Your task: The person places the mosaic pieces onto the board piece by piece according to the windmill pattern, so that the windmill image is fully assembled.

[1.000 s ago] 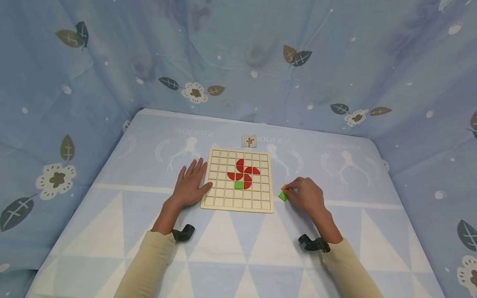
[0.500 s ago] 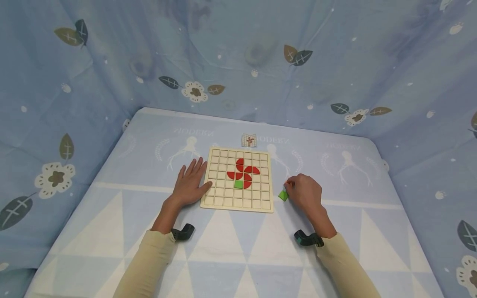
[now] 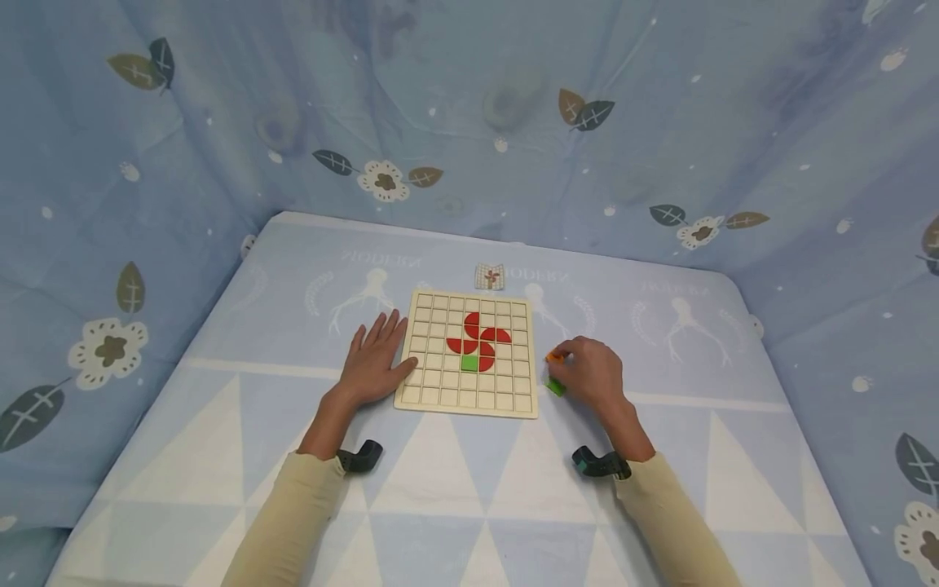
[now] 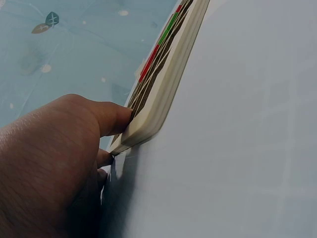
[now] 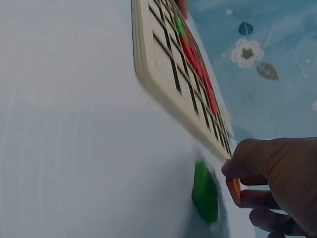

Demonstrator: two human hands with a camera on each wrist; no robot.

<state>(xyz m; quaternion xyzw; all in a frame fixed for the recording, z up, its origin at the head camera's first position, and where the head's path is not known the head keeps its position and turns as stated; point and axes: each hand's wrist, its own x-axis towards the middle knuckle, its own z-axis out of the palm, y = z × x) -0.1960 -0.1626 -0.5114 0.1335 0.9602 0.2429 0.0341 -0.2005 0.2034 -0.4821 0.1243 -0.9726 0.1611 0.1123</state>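
My right hand (image 3: 592, 371) pinches a small orange tile (image 5: 233, 188) between thumb and fingers, just off the board's right edge. Close below the fingers, a green tile (image 3: 555, 386) lies on the cloth, partly covered by the hand in the head view. The wooden grid board (image 3: 433, 383) carries several red curved tiles (image 3: 499, 335) set like a pinwheel, with a green square tile (image 3: 469, 363) at their lower left. Fingers spread and straight, my left hand (image 3: 370, 363) rests at the board's left side, its thumb (image 4: 116, 118) on the rim.
Behind the board lies a small pattern card (image 3: 490, 277) showing a red pinwheel on a grid. A light patterned cloth (image 3: 425, 489) covers the table, and blue printed curtains (image 3: 469, 122) close it in at the back and both sides.
The right hand has moved left toward the board with the orange tile, away from its spot beside the loose green tile. The left hand and the board have stayed put.
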